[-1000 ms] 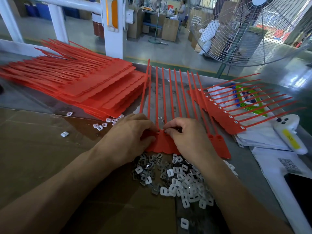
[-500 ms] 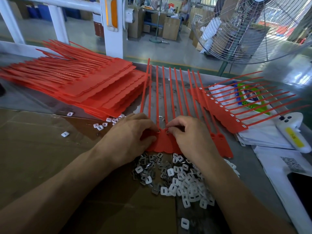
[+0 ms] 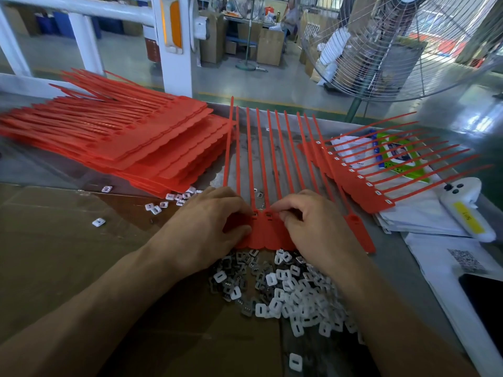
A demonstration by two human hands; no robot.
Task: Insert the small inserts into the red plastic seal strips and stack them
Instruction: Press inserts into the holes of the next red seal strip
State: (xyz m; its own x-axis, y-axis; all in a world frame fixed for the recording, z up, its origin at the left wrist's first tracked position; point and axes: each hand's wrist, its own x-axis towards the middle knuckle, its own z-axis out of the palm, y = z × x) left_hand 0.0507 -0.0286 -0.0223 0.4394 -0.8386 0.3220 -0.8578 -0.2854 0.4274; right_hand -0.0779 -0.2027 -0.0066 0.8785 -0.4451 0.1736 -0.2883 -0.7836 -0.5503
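Head view: red seal strip sheet (image 3: pixel 261 235) flat on tabletop (image 3: pixel 394 268), pinned by left hand (image 3: pixel 212 227); right hand (image 3: pixel 313 224) pinching at a slot, insert probably going in. Next: adjacent slot, fresh piece from insert pile (image 3: pixel 294 295). Finished stack (image 3: pixel 136 148) far left; pedestal fan (image 3: pixel 408 44) behind.

Both hands cover most of the flat tag end of the red seal strip sheet (image 3: pixel 261 235), so which sockets already carry inserts cannot be told. The left hand (image 3: pixel 209 227) hides its own fingertips against the sheet; whether the right hand (image 3: pixel 313 227) pinches an insert is too small to see. The stack of red sheets (image 3: pixel 130 142) is blurred and cut off at the left edge. The phone (image 3: pixel 484 303) and the standing fan (image 3: pixel 408 44) run out of frame at the right.
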